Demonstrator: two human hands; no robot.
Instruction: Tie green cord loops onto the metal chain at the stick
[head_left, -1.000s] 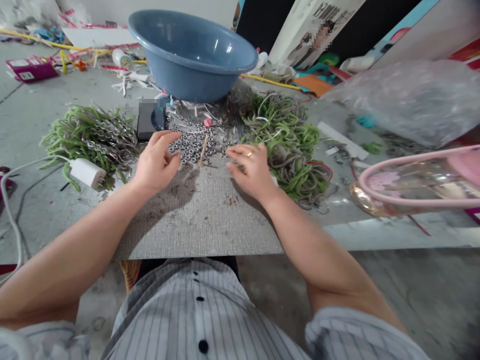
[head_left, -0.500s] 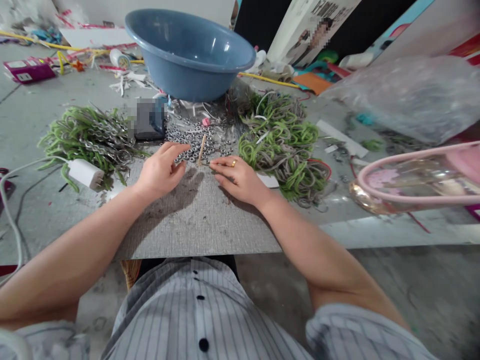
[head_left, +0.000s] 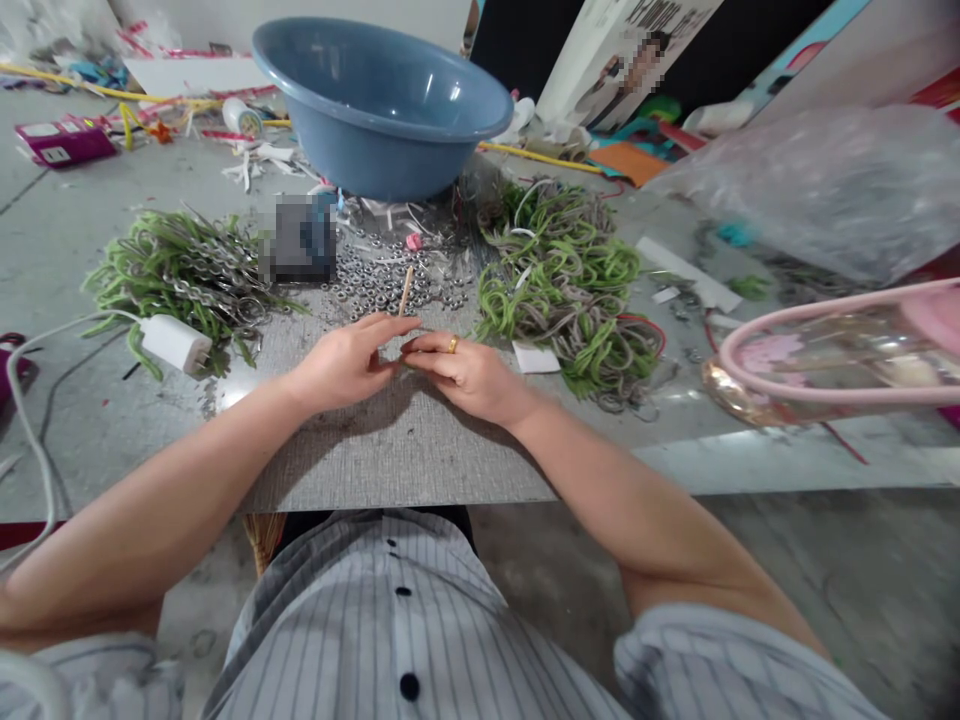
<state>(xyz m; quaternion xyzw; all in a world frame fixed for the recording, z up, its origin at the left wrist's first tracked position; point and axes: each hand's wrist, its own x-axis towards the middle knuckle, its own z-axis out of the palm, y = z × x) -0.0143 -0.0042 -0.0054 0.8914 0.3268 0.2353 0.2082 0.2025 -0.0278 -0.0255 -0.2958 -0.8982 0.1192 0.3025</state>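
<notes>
My left hand point(head_left: 347, 362) and my right hand point(head_left: 472, 375) meet just above the grey textured board point(head_left: 405, 460). The left thumb and fingers curve in around the right fingertips. On the right, a ring shows on one finger, and the fingertips are pinched together. Whatever lies between the two hands is too small and covered to make out. Just beyond the left fingertips, a thin wooden stick point(head_left: 406, 290) points up and away. Behind it spread many small shiny metal pieces point(head_left: 367, 275), with a small pink piece point(head_left: 414, 242) among them.
Green and grey cords with metal chains point(head_left: 169, 260) lie at left, beside a white charger plug point(head_left: 176, 345). More green and grey cords point(head_left: 577, 290) are heaped at right. A blue basin point(head_left: 382, 150) stands behind. A pink-rimmed clear case point(head_left: 840, 345) lies far right.
My left hand has moved right and slightly toward me, and my right hand left and toward me. They were apart; now their fingers meet.
</notes>
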